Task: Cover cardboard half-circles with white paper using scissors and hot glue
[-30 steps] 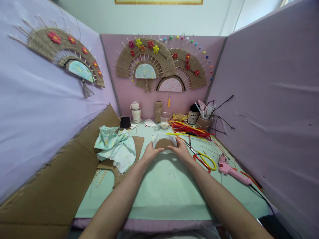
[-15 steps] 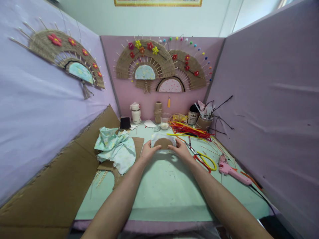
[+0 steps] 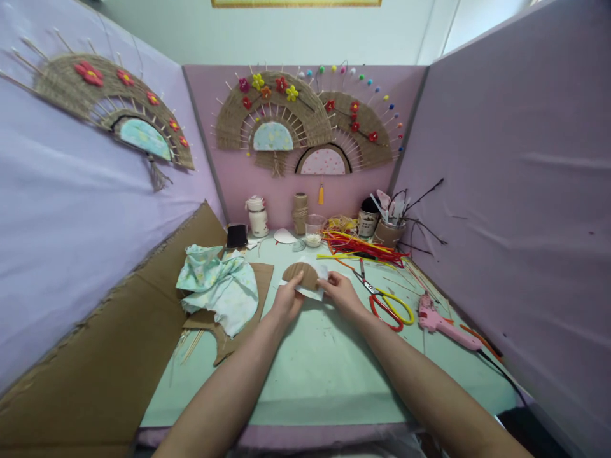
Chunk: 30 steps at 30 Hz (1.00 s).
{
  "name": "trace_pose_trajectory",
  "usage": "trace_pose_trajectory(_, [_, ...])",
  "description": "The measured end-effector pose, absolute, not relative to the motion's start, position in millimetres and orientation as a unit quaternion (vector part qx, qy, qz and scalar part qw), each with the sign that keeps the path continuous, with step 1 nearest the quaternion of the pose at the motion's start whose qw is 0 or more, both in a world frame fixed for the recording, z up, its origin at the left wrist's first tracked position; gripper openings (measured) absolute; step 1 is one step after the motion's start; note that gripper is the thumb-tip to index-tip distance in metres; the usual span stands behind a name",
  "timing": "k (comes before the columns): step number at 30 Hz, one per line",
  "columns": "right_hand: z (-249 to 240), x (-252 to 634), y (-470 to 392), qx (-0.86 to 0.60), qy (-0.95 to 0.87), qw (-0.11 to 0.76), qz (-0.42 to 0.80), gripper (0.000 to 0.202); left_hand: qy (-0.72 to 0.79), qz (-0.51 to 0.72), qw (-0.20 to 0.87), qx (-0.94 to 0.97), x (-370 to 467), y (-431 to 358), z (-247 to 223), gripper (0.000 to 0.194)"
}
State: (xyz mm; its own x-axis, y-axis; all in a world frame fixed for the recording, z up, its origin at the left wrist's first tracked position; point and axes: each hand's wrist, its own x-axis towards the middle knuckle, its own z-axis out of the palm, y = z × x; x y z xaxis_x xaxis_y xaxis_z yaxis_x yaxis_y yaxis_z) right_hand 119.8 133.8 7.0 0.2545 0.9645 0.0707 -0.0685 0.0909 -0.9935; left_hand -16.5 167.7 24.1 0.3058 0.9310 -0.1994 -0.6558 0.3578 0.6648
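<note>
Soft, cool daylight reaches the mint-green cloth-covered counter (image 3: 334, 375), brightest at the pale window-like panel (image 3: 482, 28) beyond its far right corner. The lilac fabric wall (image 3: 71, 235) along the left edge looks paler than the dusky mauve fabric wall (image 3: 515, 159) along the right. Faint, soft-edged shadow lies below the left hand (image 3: 289, 298) and right hand (image 3: 340, 292); under the near right corner it turns almost black. Wide-angle stretching splays both walls outward, and fine detail at the far edge is soft.
</note>
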Motion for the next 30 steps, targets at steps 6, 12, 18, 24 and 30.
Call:
trace_pose_trajectory(6, [24.5, 161.3, 139.4, -0.620, -0.446, 0.568, 0.307, 0.035, 0.315, 0.538, 0.767, 0.151, -29.5, 181.9, 31.8, 0.017])
trace_pose_trajectory(12, [37.1, 206.5, 94.2, -0.745, -0.473, 0.437, 0.175, 0.015, 0.307, 0.547, 0.768, 0.132, -36.2, 186.1, 37.2, 0.019])
trace_pose_trajectory(18, [29.6, 223.1, 48.7, -0.853, -0.506, 0.095, 0.081, 0.025, 0.298, 0.551, 0.770, 0.119, -39.4, 188.9, 39.2, 0.019])
trace_pose_trajectory(24, [30.2, 228.3, 49.5, -0.859, -0.494, 0.060, 0.119, 0.021, 0.278, 0.547, 0.779, 0.129, -40.4, 187.0, 40.3, 0.020])
trace_pose_trajectory(30, [34.6, 239.2, 40.9, -0.847, -0.506, 0.071, 0.145, 0.013, 0.284, 0.554, 0.772, 0.128, -40.7, 186.7, 42.7, 0.019])
